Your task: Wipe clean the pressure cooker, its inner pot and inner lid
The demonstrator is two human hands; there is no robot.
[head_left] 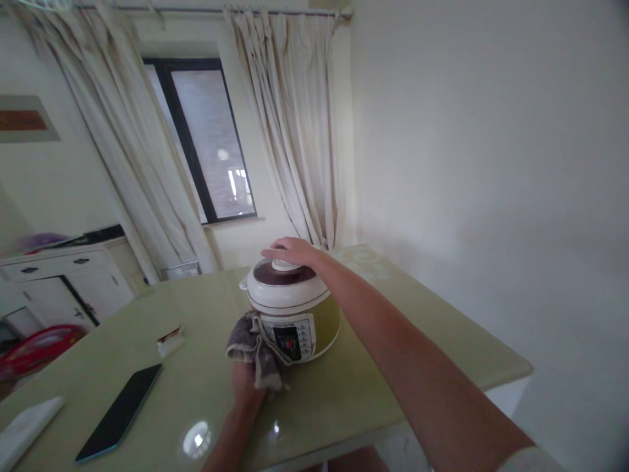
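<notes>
A white and olive-green electric pressure cooker stands upright on the glossy green table. Its control panel faces me. My right hand rests over the knob on top of the lid, fingers reaching to the left and curled around it. A grey-purple cloth is bunched in my left hand, against the cooker's lower left front. The cloth hides most of that hand's fingers and covers the panel's left edge.
A dark tablet lies at the front left, with a white flat object beyond it at the edge. A small white and brown packet is left of the cooker. A wall runs along the right; a white cabinet stands back left.
</notes>
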